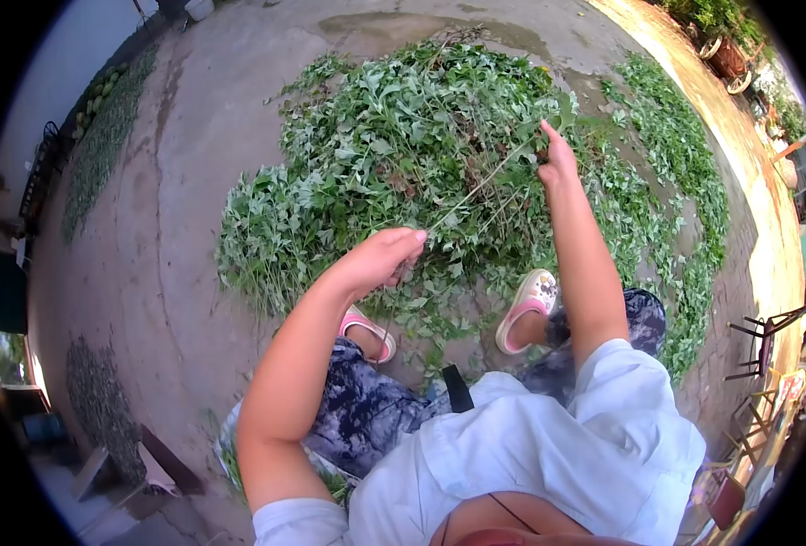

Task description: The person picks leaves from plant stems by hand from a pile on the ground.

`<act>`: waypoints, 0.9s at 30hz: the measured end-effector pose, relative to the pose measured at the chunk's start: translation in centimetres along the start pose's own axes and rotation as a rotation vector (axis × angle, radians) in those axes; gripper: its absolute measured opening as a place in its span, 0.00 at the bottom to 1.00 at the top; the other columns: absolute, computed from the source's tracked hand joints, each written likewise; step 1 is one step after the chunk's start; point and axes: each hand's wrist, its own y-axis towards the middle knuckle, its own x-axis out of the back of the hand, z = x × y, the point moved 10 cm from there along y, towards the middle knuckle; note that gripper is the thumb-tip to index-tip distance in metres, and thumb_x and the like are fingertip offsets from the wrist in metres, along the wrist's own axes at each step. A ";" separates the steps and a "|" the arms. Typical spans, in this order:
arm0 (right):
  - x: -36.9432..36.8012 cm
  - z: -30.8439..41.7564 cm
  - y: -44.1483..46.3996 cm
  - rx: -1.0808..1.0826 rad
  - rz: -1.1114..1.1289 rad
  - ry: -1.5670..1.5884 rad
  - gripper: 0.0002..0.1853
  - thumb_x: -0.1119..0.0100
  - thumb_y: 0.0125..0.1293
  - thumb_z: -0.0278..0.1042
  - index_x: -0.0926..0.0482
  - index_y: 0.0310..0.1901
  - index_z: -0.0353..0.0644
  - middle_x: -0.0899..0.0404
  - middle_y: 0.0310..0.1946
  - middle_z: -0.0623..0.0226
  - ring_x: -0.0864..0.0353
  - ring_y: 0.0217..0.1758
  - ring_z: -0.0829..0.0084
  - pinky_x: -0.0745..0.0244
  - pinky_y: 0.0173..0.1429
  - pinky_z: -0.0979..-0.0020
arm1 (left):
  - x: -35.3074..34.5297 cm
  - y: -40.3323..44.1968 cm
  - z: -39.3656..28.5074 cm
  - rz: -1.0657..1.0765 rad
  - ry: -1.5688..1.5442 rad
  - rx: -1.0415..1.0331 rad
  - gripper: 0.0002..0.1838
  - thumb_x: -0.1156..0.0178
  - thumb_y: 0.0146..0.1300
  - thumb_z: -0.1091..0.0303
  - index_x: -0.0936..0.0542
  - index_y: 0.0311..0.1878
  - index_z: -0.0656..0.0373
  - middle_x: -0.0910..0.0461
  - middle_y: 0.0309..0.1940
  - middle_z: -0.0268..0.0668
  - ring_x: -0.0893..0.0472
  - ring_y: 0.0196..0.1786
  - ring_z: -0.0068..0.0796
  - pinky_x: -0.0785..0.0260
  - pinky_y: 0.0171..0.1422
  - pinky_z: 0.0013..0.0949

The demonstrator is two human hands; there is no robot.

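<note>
A long, thin green stem stretches slantwise between my two hands over a big heap of cut leafy plants. My left hand is closed, with thumb and fingers pinching the stem's lower end at the near edge of the heap. At the heap's right side, my right hand grips the upper, leafy part of the same stem; some of its fingers are hidden. The heap is a tangle of green leaves and stalks with a few brown, dried bits in it.
More green plants lie spread along the right. Left on the concrete floor are a green strip of plants and a darker, drier patch. Chairs stand at far right. My pink-and-white clogs touch the heap's near side.
</note>
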 end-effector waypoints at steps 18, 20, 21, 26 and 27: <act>2.8 -9.9 -3.1 -0.221 -0.109 0.078 0.15 0.45 0.57 0.36 0.29 0.45 0.40 0.27 0.42 0.64 0.29 0.39 0.67 0.31 0.42 0.62 | 7.9 -6.3 -8.1 -0.882 0.273 -0.725 0.09 0.54 0.63 0.68 0.30 0.32 0.64 0.30 0.24 0.33 0.31 0.27 0.24 0.39 0.33 0.25; 1.6 -13.8 -5.9 -0.334 -0.046 0.018 0.17 0.45 0.57 0.38 0.29 0.48 0.43 0.28 0.42 0.66 0.32 0.39 0.68 0.34 0.45 0.59 | 8.3 -9.5 -10.2 -1.094 0.434 -0.881 0.08 0.54 0.63 0.71 0.30 0.32 0.67 0.29 0.27 0.40 0.29 0.29 0.32 0.37 0.36 0.29; 1.0 -14.8 -7.5 -0.362 -0.059 0.011 0.16 0.45 0.57 0.38 0.29 0.47 0.43 0.27 0.40 0.67 0.32 0.38 0.68 0.34 0.45 0.60 | 8.7 -10.6 -10.6 -1.157 0.468 -0.888 0.09 0.54 0.63 0.70 0.30 0.32 0.67 0.29 0.26 0.39 0.29 0.29 0.31 0.36 0.36 0.30; 5.1 -16.5 -4.9 -0.340 -0.304 0.270 0.13 0.54 0.63 0.38 0.30 0.46 0.43 0.29 0.39 0.65 0.32 0.36 0.67 0.33 0.43 0.54 | 14.1 -16.9 -9.2 -1.464 0.251 -0.883 0.11 0.56 0.65 0.66 0.32 0.32 0.64 0.33 0.21 0.32 0.36 0.23 0.18 0.43 0.27 0.23; 8.6 -16.5 -2.3 -0.280 -0.343 0.294 0.14 0.56 0.64 0.39 0.31 0.47 0.43 0.29 0.39 0.64 0.32 0.37 0.66 0.33 0.44 0.51 | 16.2 -20.0 -8.3 -1.526 0.046 -0.875 0.11 0.57 0.66 0.65 0.32 0.31 0.62 0.35 0.20 0.29 0.39 0.21 0.15 0.47 0.24 0.21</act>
